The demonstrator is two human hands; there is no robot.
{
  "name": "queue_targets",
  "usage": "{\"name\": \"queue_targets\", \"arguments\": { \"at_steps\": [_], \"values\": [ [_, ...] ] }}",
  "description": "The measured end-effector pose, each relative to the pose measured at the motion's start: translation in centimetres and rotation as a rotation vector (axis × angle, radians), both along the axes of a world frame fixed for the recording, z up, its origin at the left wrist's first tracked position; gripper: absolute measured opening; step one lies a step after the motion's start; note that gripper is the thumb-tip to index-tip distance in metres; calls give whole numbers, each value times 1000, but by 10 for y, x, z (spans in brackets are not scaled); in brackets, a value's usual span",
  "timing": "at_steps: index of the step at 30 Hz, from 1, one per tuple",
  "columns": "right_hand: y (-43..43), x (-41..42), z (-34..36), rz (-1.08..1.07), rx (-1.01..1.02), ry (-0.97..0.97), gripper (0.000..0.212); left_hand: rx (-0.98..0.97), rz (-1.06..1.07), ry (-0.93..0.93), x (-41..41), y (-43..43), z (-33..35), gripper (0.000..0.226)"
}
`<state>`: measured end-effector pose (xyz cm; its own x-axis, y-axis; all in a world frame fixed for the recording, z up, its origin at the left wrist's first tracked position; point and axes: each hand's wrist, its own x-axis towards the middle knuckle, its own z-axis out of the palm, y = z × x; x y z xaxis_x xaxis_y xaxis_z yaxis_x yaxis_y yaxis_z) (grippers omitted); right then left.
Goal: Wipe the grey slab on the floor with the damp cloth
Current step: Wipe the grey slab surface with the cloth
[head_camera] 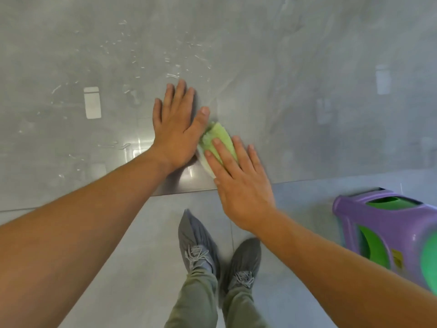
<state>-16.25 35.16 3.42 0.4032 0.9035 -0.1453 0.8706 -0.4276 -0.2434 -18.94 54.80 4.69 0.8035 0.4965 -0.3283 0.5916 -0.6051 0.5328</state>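
Near the front edge of the glossy grey stone slab [260, 79], both hands lie flat with their fingers straight. The left hand [176, 127] presses palm-down on the bare slab, fingers spread, thumb reaching toward the bunched pale-green damp cloth [216, 140] just beside it. The right hand [241, 185] rests on that cloth with extended fingers; most of the cloth is hidden under its palm and fingers, so its full shape cannot be made out. Streaks and beads of water glint on the slab beyond the left hand, and pale rectangular reflections sit on the sheen. Below the slab's edge, on the lighter tiled floor [153, 245], stand two feet in grey shoe covers [196, 242] over laced shoes. At right, a purple and green plastic stool [387, 228] is cut off by the frame edge.
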Motion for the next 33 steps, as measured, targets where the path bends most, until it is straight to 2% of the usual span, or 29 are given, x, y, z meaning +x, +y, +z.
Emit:
{"name": "queue_targets", "arguments": {
  "at_steps": [1, 3, 4, 7, 8, 12, 16, 18, 20, 22, 24, 26, 28, 29, 30, 33],
  "values": [
    [-2, 7, 1, 47, -8, 0, 60, -29, 7, -35, -2, 4, 4, 72],
    [-1, 30, 0, 36, -1, -17, 58, 40, -41, -56, -10, 15, 10, 68],
    [4, 43, 0, -55, 4, -7, 57, 114, -83, -31, -15, 24, 11, 67],
    [38, 47, 3, -509, -5, 60, 59, 244, -107, 108, -29, 54, 8, 68],
    [51, 32, 3, -536, -23, 42, 61, 251, -76, 137, -32, 64, 7, 67],
    [73, -50, -1, -101, 22, 39, 68, 235, -25, 155, -34, 91, 3, 65],
    [83, -25, -4, 5, -15, -8, 70, 212, -19, 140, -34, 101, 0, 61],
    [99, 22, -8, -159, -44, -64, 66, 189, 6, 107, -36, 104, 2, 56],
    [117, 63, -3, -426, -33, -10, 59, 185, 1, 97, -37, 105, 3, 53],
    [133, 62, 2, -545, -11, 33, 59, 192, 1, 96, -36, 106, 3, 53],
    [132, 29, 4, -401, -24, -1, 62, 193, 13, 93, -33, 104, 4, 54],
    [114, -7, 5, -68, -19, -1, 66, 191, 18, 92, -31, 103, 4, 53],
    [101, 1, 3, 174, -32, -12, 65, 180, 16, 84, -30, 103, 5, 50],
    [103, 20, -1, 185, -31, -32, 64, 171, 22, 78, -29, 104, 6, 50],
    [110, 42, -3, 107, -37, -47, 63, 163, 30, 73, -29, 106, 7, 51],
    [145, 112, -2, -372, -34, -7, 58, 143, 36, 63, -29, 110, 11, 52]
  ]
}}
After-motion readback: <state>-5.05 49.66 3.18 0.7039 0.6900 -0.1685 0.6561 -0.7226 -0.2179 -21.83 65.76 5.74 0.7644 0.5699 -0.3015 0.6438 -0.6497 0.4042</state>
